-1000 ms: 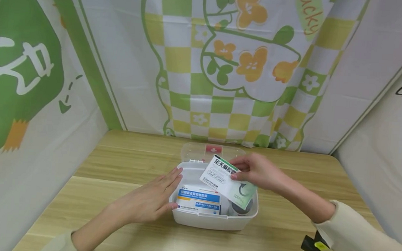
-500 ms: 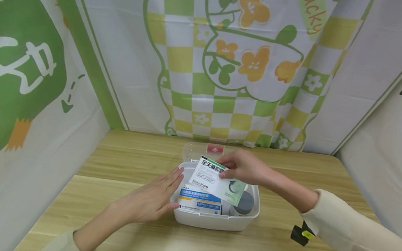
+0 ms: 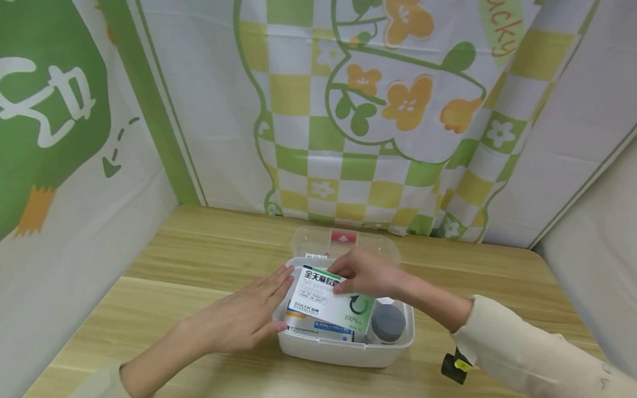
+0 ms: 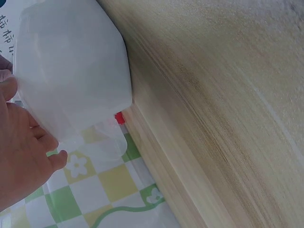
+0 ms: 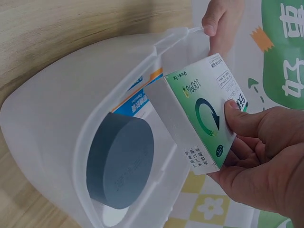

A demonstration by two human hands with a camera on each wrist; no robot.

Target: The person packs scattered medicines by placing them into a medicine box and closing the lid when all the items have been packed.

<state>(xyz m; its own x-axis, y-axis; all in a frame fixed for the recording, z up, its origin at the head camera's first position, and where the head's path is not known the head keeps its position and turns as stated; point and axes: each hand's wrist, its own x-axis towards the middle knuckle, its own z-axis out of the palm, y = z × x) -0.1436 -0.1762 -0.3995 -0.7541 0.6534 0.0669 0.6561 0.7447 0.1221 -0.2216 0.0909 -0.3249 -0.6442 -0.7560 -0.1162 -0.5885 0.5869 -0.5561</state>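
My right hand [image 3: 371, 275] pinches a white and green medicine box [image 3: 326, 297] between thumb and fingers, over the left part of a white plastic storage box [image 3: 342, 354]. In the right wrist view the medicine box [image 5: 197, 114] is tilted above the opening. Beneath it lies a blue and white medicine box [image 3: 310, 327], partly covered. A bottle with a dark grey cap [image 3: 388, 323] stands at the right inside. My left hand [image 3: 243, 313] rests with extended fingers against the storage box's left rim; in the left wrist view its fingers touch the white wall [image 4: 76, 66].
The clear lid [image 3: 316, 240] with a red cross label [image 3: 343, 236] lies folded back behind the storage box. Wooden tabletop [image 3: 195, 252] surrounds it. A patterned curtain [image 3: 352, 183] hangs at the back edge. A black strap piece [image 3: 454, 368] hangs under the right sleeve.
My right hand has moved left and slightly down with the white and green medicine box, which now covers more of the blue one. The grey cap is more exposed. My left hand stays put.
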